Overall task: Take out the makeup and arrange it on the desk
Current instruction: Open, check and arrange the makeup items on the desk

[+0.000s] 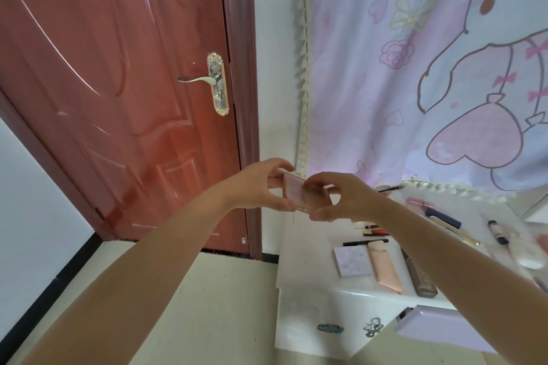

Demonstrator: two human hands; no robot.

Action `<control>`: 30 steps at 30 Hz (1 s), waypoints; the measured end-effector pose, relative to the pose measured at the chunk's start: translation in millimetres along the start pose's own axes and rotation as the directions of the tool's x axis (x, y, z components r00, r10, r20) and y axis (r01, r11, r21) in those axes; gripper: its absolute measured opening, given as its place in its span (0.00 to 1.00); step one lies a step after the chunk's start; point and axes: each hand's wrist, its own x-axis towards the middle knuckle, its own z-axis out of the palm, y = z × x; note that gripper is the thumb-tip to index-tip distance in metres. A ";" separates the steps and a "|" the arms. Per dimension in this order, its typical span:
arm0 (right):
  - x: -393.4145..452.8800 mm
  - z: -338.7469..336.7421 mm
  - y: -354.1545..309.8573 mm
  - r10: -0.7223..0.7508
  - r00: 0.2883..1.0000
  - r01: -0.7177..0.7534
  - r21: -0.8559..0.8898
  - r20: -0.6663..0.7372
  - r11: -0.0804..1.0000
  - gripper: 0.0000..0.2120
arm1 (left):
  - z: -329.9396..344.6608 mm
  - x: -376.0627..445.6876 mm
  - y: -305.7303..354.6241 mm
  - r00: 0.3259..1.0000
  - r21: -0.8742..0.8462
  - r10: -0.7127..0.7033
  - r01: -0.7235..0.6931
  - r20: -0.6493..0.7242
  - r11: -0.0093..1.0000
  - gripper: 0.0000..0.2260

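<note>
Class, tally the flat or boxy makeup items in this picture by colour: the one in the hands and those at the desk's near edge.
Pink: 2, the compact held by both hands and the tube on the desk
Lilac: 1, the palette
Grey: 1, the bottle
Total: 4

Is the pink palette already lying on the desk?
No, the pink palette is held in the air between the left hand and right hand.

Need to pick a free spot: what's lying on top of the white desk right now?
On the white desk: a lilac palette, a pink tube, a dark bottle, pencils and a navy tube. The right forearm covers the middle strip; the blurred right end is unclear.
</note>
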 end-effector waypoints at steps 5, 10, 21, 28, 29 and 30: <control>3.1 -3.7 8.0 -0.022 0.999 0.019 0.074 0.044 0.997 0.23 | 4.4 -0.6 -3.5 0.999 0.012 0.015 -0.015 -0.037 1.000 0.32; 7.7 -9.8 18.9 0.019 0.994 -0.039 0.191 0.103 0.981 0.24 | 5.8 3.6 -9.8 1.000 -0.051 -0.016 0.015 -0.019 0.999 0.35; 22.0 23.0 70.9 0.549 0.827 -0.456 0.716 0.121 0.529 0.23 | 58.3 23.0 -67.7 0.968 -0.247 -0.185 0.224 0.172 0.943 0.28; 26.7 80.9 117.5 0.758 0.624 -0.661 0.645 0.190 0.383 0.24 | 115.1 29.7 -119.2 0.927 -0.375 -0.317 0.372 0.200 0.849 0.28; 29.1 87.6 122.2 0.781 0.592 -0.681 0.644 0.201 0.350 0.24 | 120.8 31.3 -126.3 0.920 -0.392 -0.340 0.391 0.196 0.833 0.28; 31.8 92.9 126.4 0.797 0.568 -0.688 0.651 0.206 0.321 0.24 | 125.4 34.2 -132.0 0.915 -0.402 -0.358 0.404 0.187 0.822 0.28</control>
